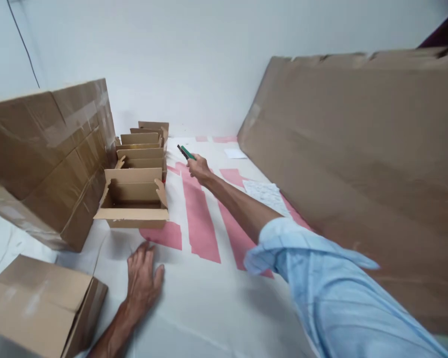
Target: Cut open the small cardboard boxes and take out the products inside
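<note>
My right hand (199,168) is stretched far forward over the table, its fingers wrapped round a slim green and black tool (187,152). The tool points away and to the left; it is too small and blurred to tell its exact kind. My left hand (144,276) lies palm down on the white table surface (194,308), holding nothing, with its thumb apart from the fingers. Just beyond it stands the nearest open cardboard box (136,215), its flaps raised. More open boxes (142,153) stand in a row behind that one, left of the tool.
Large taped cardboard (78,119) stands at left, and a big brown cardboard panel (358,164) leans at right. A closed carton (33,303) sits at the near left. Pink strips (199,219), a printed sheet (267,195) and a white paper (235,153) lie on the table.
</note>
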A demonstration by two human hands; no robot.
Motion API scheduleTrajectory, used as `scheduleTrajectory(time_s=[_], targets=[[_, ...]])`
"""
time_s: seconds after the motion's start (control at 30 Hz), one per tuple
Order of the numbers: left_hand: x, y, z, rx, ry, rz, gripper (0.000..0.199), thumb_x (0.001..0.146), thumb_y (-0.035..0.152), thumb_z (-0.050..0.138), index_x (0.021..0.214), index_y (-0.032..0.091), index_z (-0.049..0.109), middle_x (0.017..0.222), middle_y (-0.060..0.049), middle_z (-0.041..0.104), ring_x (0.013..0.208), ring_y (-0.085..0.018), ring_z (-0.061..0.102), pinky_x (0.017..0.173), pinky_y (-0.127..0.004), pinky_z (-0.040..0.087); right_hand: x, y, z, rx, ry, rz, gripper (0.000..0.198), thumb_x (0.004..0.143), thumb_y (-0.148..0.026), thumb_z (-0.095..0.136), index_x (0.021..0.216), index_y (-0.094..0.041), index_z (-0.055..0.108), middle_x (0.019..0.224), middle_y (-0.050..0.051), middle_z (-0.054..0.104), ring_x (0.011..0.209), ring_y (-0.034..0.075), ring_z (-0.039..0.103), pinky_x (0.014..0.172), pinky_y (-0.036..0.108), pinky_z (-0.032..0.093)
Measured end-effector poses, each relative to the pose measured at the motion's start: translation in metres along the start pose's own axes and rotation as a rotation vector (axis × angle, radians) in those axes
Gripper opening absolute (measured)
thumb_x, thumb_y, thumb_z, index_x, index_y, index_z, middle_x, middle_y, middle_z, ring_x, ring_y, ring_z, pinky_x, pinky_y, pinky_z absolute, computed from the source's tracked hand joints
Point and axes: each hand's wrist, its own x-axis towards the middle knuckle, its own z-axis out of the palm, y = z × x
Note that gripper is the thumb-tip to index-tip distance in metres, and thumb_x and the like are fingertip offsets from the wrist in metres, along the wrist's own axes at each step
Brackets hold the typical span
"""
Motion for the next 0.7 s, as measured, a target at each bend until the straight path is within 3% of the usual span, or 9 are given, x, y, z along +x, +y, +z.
scheduleTrajectory(time_s=[0.17, 0.23, 0.33, 0.37, 0.43, 0.57, 0.7], targets=[[0.013, 0.004, -0.018, -0.040, -0.033, -0.090, 0.056, 0.095, 0.026, 0.058, 0.150, 0.020, 0.056, 0.161, -0.019, 0.054, 0.147, -0.035, 0.053, 0.116, -0.053, 0.046, -0.146, -0.028, -0.041, -0.008, -0.023, 0.040, 0.022, 0.090, -0.027, 0.057, 0.106, -0.019, 0.069, 0.068, -0.003, 0.054, 0.051, 0.013, 0.046, 0.045, 0.024, 0.037], [0.025, 0.005, -0.027, -0.054, -0.047, -0.159, 0.060, 0.094, 0.026, 0.059, 0.154, 0.019, 0.053, 0.158, -0.019, 0.055, 0.145, -0.035, 0.055, 0.115, -0.051, 0.048, -0.220, -0.026, -0.055, -0.023, -0.072, -0.001, 0.026, 0.092, -0.032, 0.058, 0.110, -0.021, 0.072, 0.069, -0.001, 0.060, 0.058, 0.016, 0.055, 0.051, 0.027, 0.046], [0.050, 0.007, -0.035, -0.053, -0.040, -0.234, 0.054, 0.095, 0.024, 0.061, 0.149, 0.020, 0.057, 0.147, -0.018, 0.063, 0.135, -0.033, 0.062, 0.113, -0.048, 0.050, -0.330, -0.006, -0.071, -0.045, -0.084, -0.064, 0.039, 0.096, -0.043, 0.057, 0.127, -0.024, 0.072, 0.103, 0.007, 0.077, 0.097, 0.028, 0.073, 0.083, 0.041, 0.062], [0.059, 0.008, -0.035, -0.050, -0.033, -0.248, 0.050, 0.096, 0.025, 0.061, 0.146, 0.021, 0.060, 0.145, -0.018, 0.064, 0.132, -0.033, 0.063, 0.111, -0.048, 0.051, -0.362, 0.005, -0.075, -0.056, -0.080, -0.079, 0.043, 0.097, -0.045, 0.057, 0.133, -0.025, 0.071, 0.121, 0.009, 0.078, 0.115, 0.031, 0.071, 0.098, 0.046, 0.061], [0.076, 0.009, -0.033, -0.043, -0.021, -0.274, 0.041, 0.096, 0.026, 0.063, 0.137, 0.022, 0.066, 0.140, -0.016, 0.068, 0.129, -0.034, 0.064, 0.109, -0.048, 0.052, -0.415, 0.027, -0.078, -0.114, -0.050, -0.071, 0.047, 0.099, -0.047, 0.054, 0.139, -0.027, 0.068, 0.140, 0.010, 0.073, 0.132, 0.033, 0.067, 0.113, 0.053, 0.055], [0.102, 0.005, -0.023, -0.041, 0.011, -0.300, 0.030, 0.097, 0.028, 0.063, 0.126, 0.026, 0.070, 0.135, -0.013, 0.070, 0.126, -0.033, 0.064, 0.108, -0.048, 0.052, -0.471, 0.065, -0.075, -0.244, -0.018, -0.132, 0.046, 0.104, -0.039, 0.048, 0.145, -0.027, 0.065, 0.139, 0.011, 0.074, 0.130, 0.030, 0.071, 0.112, 0.048, 0.058], [0.129, -0.006, -0.017, -0.058, 0.029, -0.279, 0.028, 0.098, 0.028, 0.062, 0.125, 0.028, 0.070, 0.133, -0.010, 0.071, 0.125, -0.030, 0.063, 0.109, -0.045, 0.052, -0.485, 0.079, -0.069, -0.366, -0.017, -0.307, 0.048, 0.104, -0.028, 0.046, 0.149, -0.031, 0.062, 0.121, 0.010, 0.076, 0.110, 0.028, 0.077, 0.094, 0.041, 0.066]])
